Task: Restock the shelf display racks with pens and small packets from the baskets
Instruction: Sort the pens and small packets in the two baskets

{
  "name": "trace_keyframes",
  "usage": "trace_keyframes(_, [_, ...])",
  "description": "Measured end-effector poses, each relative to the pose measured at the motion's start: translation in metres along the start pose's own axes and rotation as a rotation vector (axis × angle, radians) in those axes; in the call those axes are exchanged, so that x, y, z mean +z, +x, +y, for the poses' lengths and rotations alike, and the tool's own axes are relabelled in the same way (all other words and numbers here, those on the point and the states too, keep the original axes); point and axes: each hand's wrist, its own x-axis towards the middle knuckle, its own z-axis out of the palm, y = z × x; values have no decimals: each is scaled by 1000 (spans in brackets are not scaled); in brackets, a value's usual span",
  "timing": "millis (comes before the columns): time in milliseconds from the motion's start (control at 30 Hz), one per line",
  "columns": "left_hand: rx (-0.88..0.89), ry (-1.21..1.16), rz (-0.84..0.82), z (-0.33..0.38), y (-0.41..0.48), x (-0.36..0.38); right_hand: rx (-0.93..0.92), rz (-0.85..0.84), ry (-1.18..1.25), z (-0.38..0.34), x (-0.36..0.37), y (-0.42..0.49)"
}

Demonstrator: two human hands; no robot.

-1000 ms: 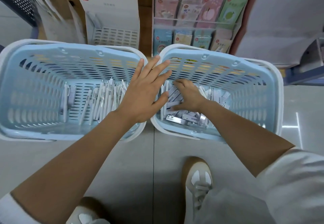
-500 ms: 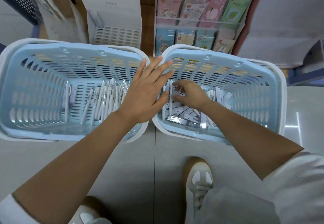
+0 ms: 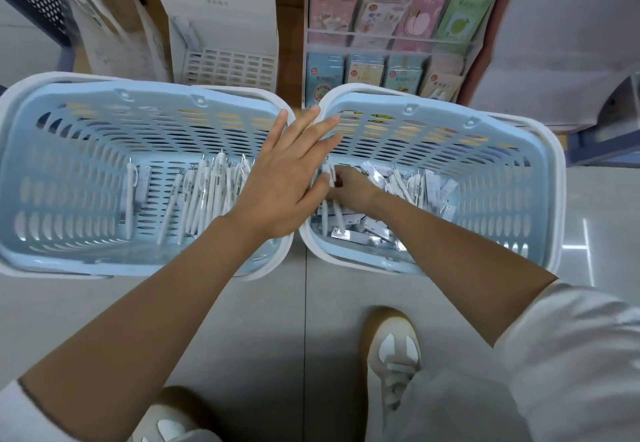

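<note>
The left hand (image 3: pixel 287 182) is flat with fingers spread, above where the baskets meet. The right hand (image 3: pixel 349 189), low in the right basket (image 3: pixel 540 151), curls round a white pen (image 3: pixel 330 175). More pens (image 3: pixel 204 192) lie in the left basket (image 3: pixel 34 123).

Left hand (image 3: pixel 280 183) flat, splayed; right hand (image 3: pixel 350 187) curled (grip unclear)

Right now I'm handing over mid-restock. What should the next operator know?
Left hand: open, fingers spread, above the gap between the left basket and the right basket.
Right hand: inside the right basket, pinching a small white item; pen or packet, cannot tell.
Pens lie in the left basket; packets and more pens in the right.
Done: unclear; the white pen rack looks nearly empty.
Left: lift the item, rack it, repeat.
</note>
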Motion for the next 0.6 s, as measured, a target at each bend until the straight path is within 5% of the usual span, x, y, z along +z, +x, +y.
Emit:
trace_keyframes(233, [-9, 257, -72, 15, 50, 5, 195, 345, 180, 34, -63, -36])
trace_keyframes(400, [-17, 360, -113, 9, 56, 19, 359, 378, 129, 71, -72, -47])
trace_keyframes(600, [-38, 331, -110, 12, 57, 18, 340, 417, -46, 70, -69, -29])
